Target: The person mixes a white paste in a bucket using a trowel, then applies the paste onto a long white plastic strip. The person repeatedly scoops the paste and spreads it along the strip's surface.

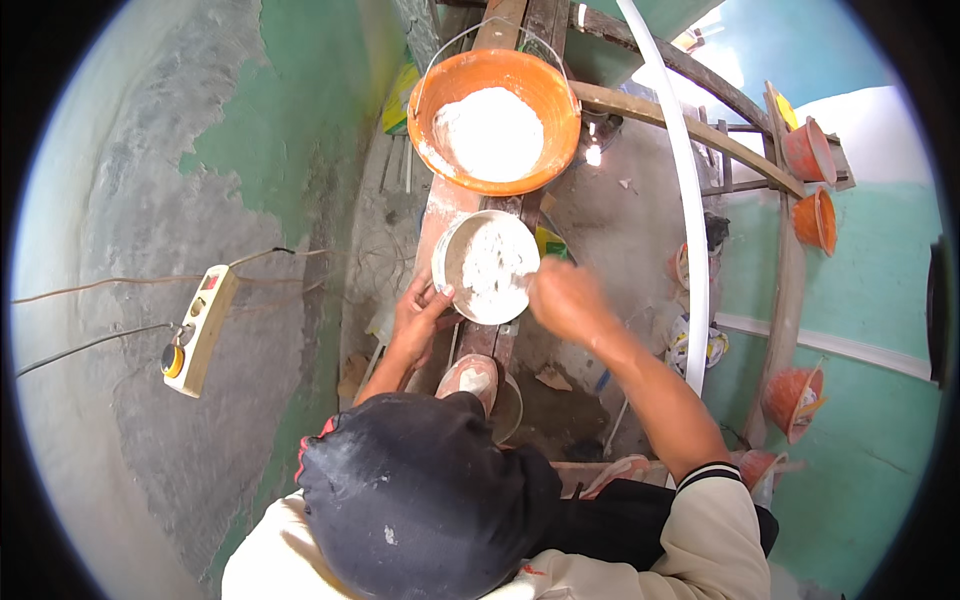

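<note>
A pale round tub with lumpy white powder or paste in it rests on a narrow plank. My left hand grips the near left side of the tub, its thumb over the rim. At the opposite rim my right hand is closed in a fist, blurred by motion; whatever it holds is hidden. Just beyond the tub stands an orange bucket with a wire handle, holding white powder.
The plank runs away from me above a littered floor. A power strip hangs by cables along the left wall. A long white pole crosses on the right. Wooden beams and several orange buckets lie farther right.
</note>
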{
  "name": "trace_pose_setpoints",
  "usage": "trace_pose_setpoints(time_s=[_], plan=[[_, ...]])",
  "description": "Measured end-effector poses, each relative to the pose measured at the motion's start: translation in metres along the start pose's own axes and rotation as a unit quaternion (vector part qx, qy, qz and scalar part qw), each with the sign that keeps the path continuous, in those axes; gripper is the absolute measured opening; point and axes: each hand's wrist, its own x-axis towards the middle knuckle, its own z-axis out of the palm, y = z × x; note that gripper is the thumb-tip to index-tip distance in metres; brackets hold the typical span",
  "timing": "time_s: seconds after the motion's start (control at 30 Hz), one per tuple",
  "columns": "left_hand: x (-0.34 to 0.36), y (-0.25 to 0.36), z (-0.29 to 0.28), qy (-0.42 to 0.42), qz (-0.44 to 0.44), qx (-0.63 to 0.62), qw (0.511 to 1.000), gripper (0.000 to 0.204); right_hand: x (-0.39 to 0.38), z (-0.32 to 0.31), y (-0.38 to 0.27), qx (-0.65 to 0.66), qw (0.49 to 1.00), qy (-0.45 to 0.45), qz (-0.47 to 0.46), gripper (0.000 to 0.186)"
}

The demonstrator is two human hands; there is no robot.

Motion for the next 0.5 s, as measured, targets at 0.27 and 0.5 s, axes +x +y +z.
trace_pose_setpoints(time_s=[0.27,0.5], plan=[[-0.012,0.010,-0.008,0.022,-0.033,0.010,0.999,0.062,0.008,-0.009,0.008,-0.025,0.998,-0.051,0.017,0.018],[-0.008,0.005,-0.001,0.014,-0.036,-0.007,0.999,0.061,-0.011,0.001,-0.003,0.160,0.986,-0.037,-0.003,0.024]])
